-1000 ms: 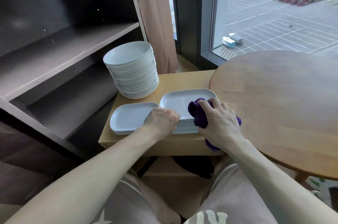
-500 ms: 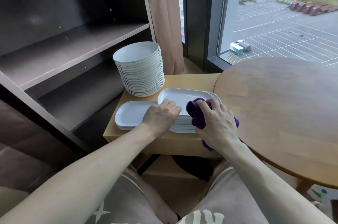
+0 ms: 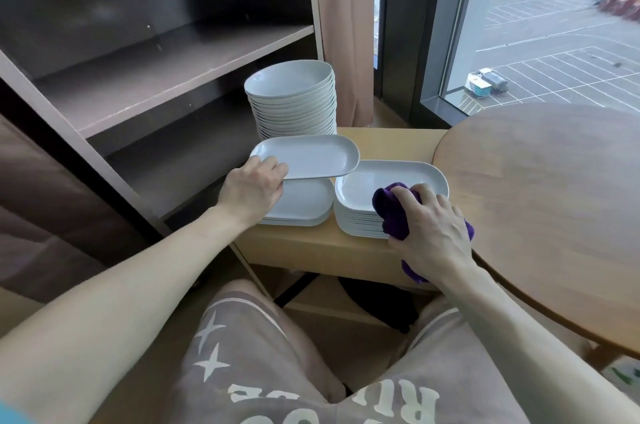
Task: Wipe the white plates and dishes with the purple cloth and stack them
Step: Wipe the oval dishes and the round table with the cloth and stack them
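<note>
The left hand (image 3: 252, 188) has lifted a plate (image 3: 308, 155) off the right stack (image 3: 358, 219), pinching its rim above the left stack (image 3: 301, 207); the right hand (image 3: 433, 229) grips the cloth (image 3: 391, 212).

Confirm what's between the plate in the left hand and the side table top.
Head view: a short stack of white plates lies on the side table, under the lifted plate that the left hand grips by its near-left edge.

Your plates (image 3: 308, 155) all read plain white, no pattern. Cloth (image 3: 391, 212): deep purple. Bench (image 3: 311, 247) pale yellow wood; round table (image 3: 554, 198) warmer brown, grained. Shelf unit (image 3: 156, 77) dark brown. Your shorts (image 3: 242, 354): dusty mauve, white stars and lettering.
</note>
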`<state>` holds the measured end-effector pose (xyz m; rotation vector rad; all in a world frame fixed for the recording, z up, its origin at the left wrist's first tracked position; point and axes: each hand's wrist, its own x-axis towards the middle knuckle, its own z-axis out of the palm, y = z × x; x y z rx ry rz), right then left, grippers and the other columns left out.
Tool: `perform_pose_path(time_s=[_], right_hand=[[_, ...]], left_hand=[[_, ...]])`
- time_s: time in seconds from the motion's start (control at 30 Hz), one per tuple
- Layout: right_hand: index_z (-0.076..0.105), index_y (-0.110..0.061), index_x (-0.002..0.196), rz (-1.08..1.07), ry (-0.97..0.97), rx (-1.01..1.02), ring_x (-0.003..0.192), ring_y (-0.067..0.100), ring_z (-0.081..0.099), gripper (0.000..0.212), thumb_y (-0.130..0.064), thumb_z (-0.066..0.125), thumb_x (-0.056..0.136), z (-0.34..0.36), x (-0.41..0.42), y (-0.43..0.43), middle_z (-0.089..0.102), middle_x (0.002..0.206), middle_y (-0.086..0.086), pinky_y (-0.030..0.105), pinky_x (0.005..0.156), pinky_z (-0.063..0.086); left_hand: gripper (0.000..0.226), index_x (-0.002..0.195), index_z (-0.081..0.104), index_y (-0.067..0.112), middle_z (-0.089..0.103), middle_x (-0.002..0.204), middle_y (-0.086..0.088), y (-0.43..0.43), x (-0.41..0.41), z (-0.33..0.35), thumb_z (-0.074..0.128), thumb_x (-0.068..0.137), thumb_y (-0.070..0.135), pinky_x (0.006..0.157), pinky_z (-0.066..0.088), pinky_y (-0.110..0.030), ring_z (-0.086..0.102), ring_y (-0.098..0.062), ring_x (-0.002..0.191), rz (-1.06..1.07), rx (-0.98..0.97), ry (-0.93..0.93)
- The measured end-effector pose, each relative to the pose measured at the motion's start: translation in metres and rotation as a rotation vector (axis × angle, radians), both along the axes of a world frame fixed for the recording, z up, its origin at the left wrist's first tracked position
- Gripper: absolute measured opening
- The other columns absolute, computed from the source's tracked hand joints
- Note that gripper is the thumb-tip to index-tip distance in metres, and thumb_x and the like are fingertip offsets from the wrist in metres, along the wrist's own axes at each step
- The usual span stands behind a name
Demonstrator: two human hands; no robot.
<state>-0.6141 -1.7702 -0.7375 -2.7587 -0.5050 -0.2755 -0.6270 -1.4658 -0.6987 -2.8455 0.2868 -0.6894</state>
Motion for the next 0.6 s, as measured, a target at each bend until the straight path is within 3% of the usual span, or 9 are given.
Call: perform_pose_path(time_s=[0.23,0.43,0.6], right_hand=[[0.048,-0.028,0.133,0.0,-0.007,0.028,0.102,0.033,0.054,0.062,-0.033,0.077,0.078,-0.005,0.002,-0.001,0.053,0.122,0.003,0.046,0.085,0.043],[0.047,-0.029,0.137,0.005,-0.009,0.038,0.104,0.035,0.054,0.069,-0.033,0.081,0.077,-0.008,0.003,0.0,0.055,0.126,0.006,0.049,0.087,0.044],[0.047,-0.026,0.139,0.008,-0.016,0.04,0.106,0.037,0.054,0.072,-0.032,0.084,0.077,-0.008,0.003,-0.001,0.055,0.129,0.008,0.05,0.088,0.044]], left_hand=[[0.037,0.076,0.036,0.02,0.051,0.072,-0.001,0.041,-0.022,-0.045,0.071,0.086,0.009,0.049,0.014,-0.018,0.04,-0.018,0.063,0.203,-0.253,0.007],[0.024,0.08,0.042,0.015,0.058,0.083,-0.007,0.044,-0.028,-0.06,0.062,0.094,0.012,0.052,0.032,-0.033,0.047,-0.026,0.073,0.212,-0.222,0.104],[0.013,0.088,0.049,0.013,0.058,0.09,-0.007,0.042,-0.028,-0.069,0.057,0.097,0.013,0.055,0.039,-0.035,0.051,-0.026,0.078,0.208,-0.202,0.181]])
